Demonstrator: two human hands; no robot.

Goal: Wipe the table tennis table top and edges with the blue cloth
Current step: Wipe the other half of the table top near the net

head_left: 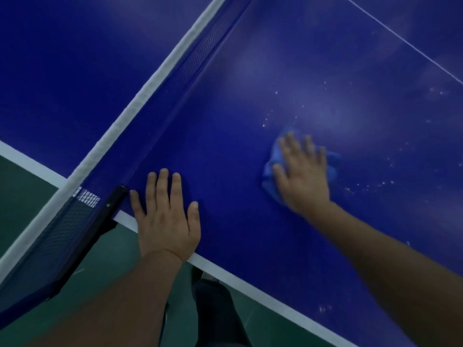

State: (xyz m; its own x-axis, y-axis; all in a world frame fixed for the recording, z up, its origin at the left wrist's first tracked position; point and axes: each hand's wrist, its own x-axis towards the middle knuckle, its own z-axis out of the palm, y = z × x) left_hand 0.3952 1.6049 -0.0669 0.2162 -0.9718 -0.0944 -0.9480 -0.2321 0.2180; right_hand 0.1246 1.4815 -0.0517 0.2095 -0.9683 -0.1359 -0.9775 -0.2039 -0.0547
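The blue table tennis table top point(250, 108) fills most of the head view, with a white line along its near edge point(250, 286). A crumpled blue cloth point(271, 169) lies on the top right of centre. My right hand point(302, 174) presses flat on the cloth with straight, spread fingers, and it looks blurred. My left hand point(166, 216) rests flat on the table by the near edge, fingers straight, holding nothing. Small pale specks point(370, 186) dot the surface to the right of the cloth.
The net point(195, 56) with its white top band runs diagonally from the top centre to the lower left, held by a black clamp post point(114, 204) just left of my left hand. A thin white centre line point(406, 43) crosses the top right. Green floor point(22, 186) lies below.
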